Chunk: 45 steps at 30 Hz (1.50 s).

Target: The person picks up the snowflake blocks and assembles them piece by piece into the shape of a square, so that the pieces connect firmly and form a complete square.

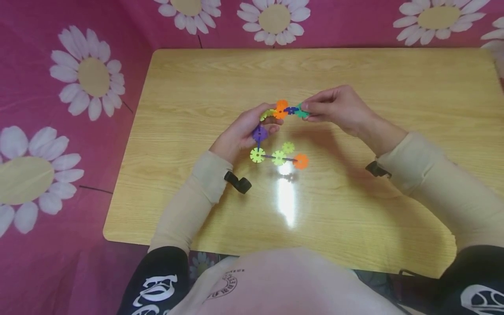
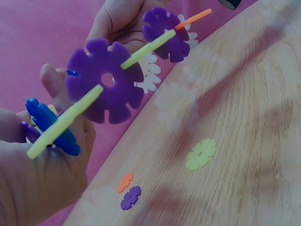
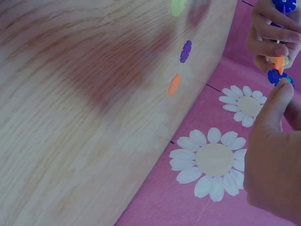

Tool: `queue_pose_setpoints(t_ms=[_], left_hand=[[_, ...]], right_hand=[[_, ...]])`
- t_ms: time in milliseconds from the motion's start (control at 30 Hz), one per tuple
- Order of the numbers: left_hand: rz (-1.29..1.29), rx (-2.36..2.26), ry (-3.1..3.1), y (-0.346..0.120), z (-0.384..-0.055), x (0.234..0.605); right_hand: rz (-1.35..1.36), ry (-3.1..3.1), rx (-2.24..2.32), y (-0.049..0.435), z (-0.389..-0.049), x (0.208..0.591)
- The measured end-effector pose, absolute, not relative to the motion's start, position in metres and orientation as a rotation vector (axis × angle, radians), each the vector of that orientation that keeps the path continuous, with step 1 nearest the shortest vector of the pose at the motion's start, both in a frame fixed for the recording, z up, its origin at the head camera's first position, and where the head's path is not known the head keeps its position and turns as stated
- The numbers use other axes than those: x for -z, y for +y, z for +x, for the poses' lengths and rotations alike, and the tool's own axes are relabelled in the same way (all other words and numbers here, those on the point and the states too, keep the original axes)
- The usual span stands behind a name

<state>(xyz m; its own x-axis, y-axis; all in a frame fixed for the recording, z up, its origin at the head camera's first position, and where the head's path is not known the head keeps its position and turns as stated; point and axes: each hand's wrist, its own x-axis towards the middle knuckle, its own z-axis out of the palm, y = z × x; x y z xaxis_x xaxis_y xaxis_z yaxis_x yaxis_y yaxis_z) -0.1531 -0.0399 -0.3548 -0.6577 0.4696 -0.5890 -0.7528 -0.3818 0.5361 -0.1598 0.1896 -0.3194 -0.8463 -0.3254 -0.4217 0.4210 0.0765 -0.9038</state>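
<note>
Above the wood-grain tabletop [image 1: 374, 218], a bent chain of notched discs [image 1: 257, 155] is held in the left hand [image 1: 250, 124], its fingers curled around the upper part. The right hand [image 1: 340, 109] pinches the green disc [image 1: 302, 114] at one end, next to a dark blue disc [image 1: 291, 110]. On the tabletop lie a yellow-green disc [image 2: 201, 154] and, well apart from it, an orange disc [image 2: 125, 182] just beside a purple disc [image 2: 130, 197].

Left hand [image 1: 245, 126] gripping, right hand [image 1: 341, 110] pinching
</note>
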Motion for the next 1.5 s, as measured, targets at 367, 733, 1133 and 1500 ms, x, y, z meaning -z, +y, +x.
queue_pose_setpoints(t_ms=[367, 733, 1133, 1500], left_hand=[[-0.45, -2.085, 1.049, -0.041, -0.152, 0.355], [-0.45, -2.118, 1.043, -0.042, -0.15, 0.356], [-0.443, -2.132, 1.049, -0.041, -0.147, 0.358], [-0.577, -2.479, 0.81, -0.031, -0.152, 0.36]], right_hand=[[0.085, 1.779, 1.839, 0.197, -0.159, 0.325], [-0.262, 2.309, 1.371, 0.197, -0.151, 0.367], [-0.666, 2.592, 0.91, 0.173, -0.126, 0.405], [0.202, 1.975, 1.787, 0.194, -0.132, 0.378]])
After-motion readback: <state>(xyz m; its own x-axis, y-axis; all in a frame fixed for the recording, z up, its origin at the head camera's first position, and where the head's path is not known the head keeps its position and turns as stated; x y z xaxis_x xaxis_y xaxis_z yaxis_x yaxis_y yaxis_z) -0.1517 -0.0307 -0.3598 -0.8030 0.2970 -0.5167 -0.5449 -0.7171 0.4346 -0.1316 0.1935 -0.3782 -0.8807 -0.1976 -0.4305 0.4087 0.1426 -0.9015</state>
